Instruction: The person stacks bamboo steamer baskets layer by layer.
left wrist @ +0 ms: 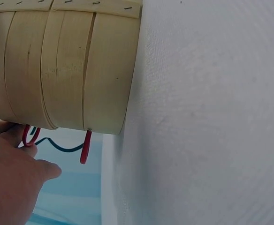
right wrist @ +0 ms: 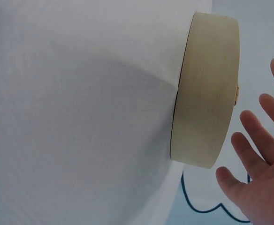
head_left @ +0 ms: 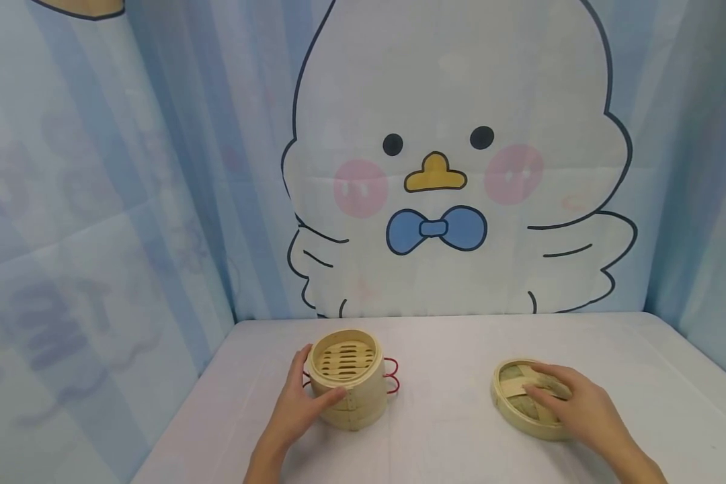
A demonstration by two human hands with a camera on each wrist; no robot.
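Observation:
A round bamboo steamer (head_left: 353, 403) with stacked tiers stands upright on the white table, its slatted top tier uncovered. Red loop handles (head_left: 392, 376) stick out from its sides. My left hand (head_left: 302, 396) holds it at the left, thumb across the front and fingers along the far left side. In the left wrist view, fingers of that hand (left wrist: 15, 173) reach beside a red handle. Farther right lies the steamer's woven bamboo lid (head_left: 516, 388), flat on the table. Over its right part hovers my right hand (head_left: 581, 407), fingers spread and apart from the lid in the right wrist view.
The white cloth-covered table (head_left: 441, 376) stretches between steamer and lid. Behind it hangs a curtain (head_left: 441, 87) printed with a white cartoon bird, and a blue and white curtain (head_left: 97, 235) closes off the left side.

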